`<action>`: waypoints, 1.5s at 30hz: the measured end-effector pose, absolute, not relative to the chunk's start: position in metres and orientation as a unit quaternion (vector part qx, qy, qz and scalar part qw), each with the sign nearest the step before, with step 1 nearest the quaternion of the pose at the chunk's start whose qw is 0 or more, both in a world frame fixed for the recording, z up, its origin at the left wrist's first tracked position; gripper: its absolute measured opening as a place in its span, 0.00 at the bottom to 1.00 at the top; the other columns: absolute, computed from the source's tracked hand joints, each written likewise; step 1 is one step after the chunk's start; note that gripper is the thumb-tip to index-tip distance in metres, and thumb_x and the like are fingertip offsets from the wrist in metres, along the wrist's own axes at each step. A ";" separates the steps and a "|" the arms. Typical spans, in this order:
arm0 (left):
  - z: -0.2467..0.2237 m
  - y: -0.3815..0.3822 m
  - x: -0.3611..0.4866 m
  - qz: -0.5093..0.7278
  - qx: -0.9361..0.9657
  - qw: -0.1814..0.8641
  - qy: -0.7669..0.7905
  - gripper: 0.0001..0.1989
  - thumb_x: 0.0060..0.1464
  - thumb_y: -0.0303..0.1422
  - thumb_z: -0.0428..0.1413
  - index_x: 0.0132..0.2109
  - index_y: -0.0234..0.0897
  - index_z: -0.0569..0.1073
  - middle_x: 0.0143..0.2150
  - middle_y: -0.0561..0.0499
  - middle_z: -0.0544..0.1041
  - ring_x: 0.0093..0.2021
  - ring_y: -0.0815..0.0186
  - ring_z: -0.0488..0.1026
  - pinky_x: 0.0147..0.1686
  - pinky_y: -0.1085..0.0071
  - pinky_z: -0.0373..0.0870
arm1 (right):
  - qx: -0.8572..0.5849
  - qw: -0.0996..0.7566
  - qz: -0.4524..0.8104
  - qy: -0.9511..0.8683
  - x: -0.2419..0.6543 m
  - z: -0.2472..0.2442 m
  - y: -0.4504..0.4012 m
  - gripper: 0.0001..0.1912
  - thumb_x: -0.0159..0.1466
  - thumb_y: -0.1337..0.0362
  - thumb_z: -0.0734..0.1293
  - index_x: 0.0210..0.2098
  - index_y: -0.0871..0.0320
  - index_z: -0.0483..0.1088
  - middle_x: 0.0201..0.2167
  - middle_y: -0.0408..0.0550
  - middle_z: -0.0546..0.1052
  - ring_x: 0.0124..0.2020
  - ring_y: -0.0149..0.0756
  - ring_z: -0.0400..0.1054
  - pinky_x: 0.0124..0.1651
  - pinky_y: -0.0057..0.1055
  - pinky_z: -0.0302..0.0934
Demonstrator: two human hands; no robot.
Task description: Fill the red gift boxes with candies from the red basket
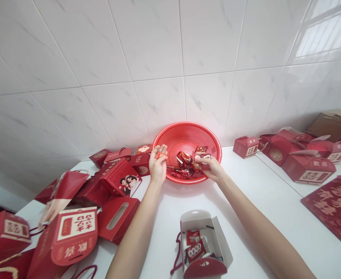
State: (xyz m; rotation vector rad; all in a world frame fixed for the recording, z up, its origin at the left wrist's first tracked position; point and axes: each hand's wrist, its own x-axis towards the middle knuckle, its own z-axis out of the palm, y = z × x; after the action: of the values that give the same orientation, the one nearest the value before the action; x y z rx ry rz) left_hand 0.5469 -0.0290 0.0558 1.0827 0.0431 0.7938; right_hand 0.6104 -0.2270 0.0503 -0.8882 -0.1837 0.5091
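A round red mesh basket (173,135) stands against the wall, with red-wrapped candies (185,162) in its lower part. At the basket's left rim, my left hand (158,164) is turned palm up, its fingers curled around a small red and orange candy. My right hand (209,164) reaches over the right rim, its fingers closed on a wrapped candy above the pile. Nearer to me, between my forearms, lies an open box (223,240), white inside with a dark red cord at its left. Several wrapped sweets (195,250) rest in it.
Red gift boxes and bags (77,228) crowd the left of the white table (173,209). More red boxes (308,166) stand at the right, near a red bag (333,207) and a brown carton (330,124). A tiled wall (159,58) rises behind.
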 end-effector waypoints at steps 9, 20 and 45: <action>0.072 -0.064 0.533 0.210 0.576 0.787 -0.065 0.22 0.44 0.24 0.59 0.49 0.41 0.74 0.63 0.44 0.72 0.69 0.53 0.61 0.61 0.62 0.64 | -0.461 0.831 0.272 -0.152 0.595 0.067 -0.229 0.21 0.44 0.66 0.80 0.38 0.59 0.78 0.26 0.43 0.77 0.29 0.31 0.70 0.30 0.27 0.62; 0.066 -0.072 0.533 0.184 0.678 0.710 -0.052 0.19 0.56 0.32 0.57 0.55 0.42 0.75 0.63 0.45 0.73 0.65 0.55 0.68 0.62 0.60 0.66 | -0.519 0.807 0.229 -0.167 0.589 0.074 -0.231 0.18 0.42 0.67 0.78 0.34 0.58 0.76 0.21 0.39 0.74 0.21 0.28 0.65 0.24 0.27 0.57; 0.066 -0.049 0.533 0.173 0.819 0.547 0.020 0.15 0.55 0.43 0.57 0.35 0.34 0.76 0.29 0.51 0.78 0.28 0.65 0.75 0.31 0.71 0.72 | -0.543 0.817 0.156 -0.116 0.597 0.090 -0.249 0.17 0.39 0.66 0.76 0.30 0.57 0.75 0.24 0.39 0.72 0.27 0.32 0.65 0.30 0.30 0.65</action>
State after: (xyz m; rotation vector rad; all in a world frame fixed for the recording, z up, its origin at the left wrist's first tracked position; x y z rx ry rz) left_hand 0.5326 -0.0489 0.0661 1.9419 0.0484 0.4096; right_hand 0.5972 -0.2487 0.0901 -1.1584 -0.2483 0.3325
